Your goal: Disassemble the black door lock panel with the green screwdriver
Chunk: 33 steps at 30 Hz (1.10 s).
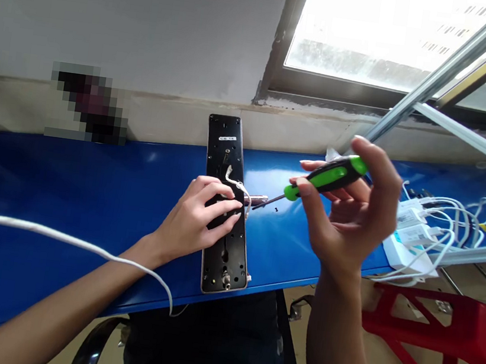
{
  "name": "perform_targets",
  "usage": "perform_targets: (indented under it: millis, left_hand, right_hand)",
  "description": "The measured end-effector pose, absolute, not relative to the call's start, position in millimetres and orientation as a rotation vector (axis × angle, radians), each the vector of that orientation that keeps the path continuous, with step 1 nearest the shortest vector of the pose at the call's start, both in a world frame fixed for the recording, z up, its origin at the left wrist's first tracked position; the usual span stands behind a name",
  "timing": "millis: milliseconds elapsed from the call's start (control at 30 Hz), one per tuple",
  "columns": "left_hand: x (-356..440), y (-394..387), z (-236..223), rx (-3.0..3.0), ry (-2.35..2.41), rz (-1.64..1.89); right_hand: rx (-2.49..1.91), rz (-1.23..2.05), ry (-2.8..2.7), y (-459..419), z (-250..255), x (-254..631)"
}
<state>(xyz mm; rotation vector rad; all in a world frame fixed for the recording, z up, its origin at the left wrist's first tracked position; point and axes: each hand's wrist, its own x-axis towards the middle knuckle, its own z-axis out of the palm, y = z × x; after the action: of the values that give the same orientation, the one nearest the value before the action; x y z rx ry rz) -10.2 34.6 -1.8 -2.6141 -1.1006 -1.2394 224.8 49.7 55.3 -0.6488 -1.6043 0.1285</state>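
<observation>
A long black metal panel (223,161) with holes, a small white label and metal fittings lies across the blue table. My left hand (201,209) reaches over its middle, fingers bent and gripping it near the right edge. A short white cable (238,185) runs beside these fingertips. My right hand (350,214) grips a green and black screwdriver (333,176) by its handle, raised right of the panel. Its shaft slants down left towards a metallic piece (256,200) at the panel's edge. A tiny black screw-like part (276,209) lies near the shaft.
White adapters and a power strip (407,245) with tangled cables sit right on the blue table (134,191). A metal frame (399,116) rises there. A red stool (451,335) stands below. One white cable (61,235) crosses over my left forearm.
</observation>
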Motion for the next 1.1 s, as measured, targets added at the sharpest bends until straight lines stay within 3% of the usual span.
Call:
perform_targets:
  millis: [233,467,1100]
  left_hand:
    - [37,76,25,-2.829,-0.874,-0.624]
    - [87,115,17,-2.875,-0.799,0.029]
    - [92,121,13,-2.956,-0.690,0.171]
  right_hand:
    - [-0.931,0.045,-1.606,54,37,268]
    - [-0.998,0.099,-1.578,64,10,284]
    - [-1.019,0.189,-1.505,62,-4,292]
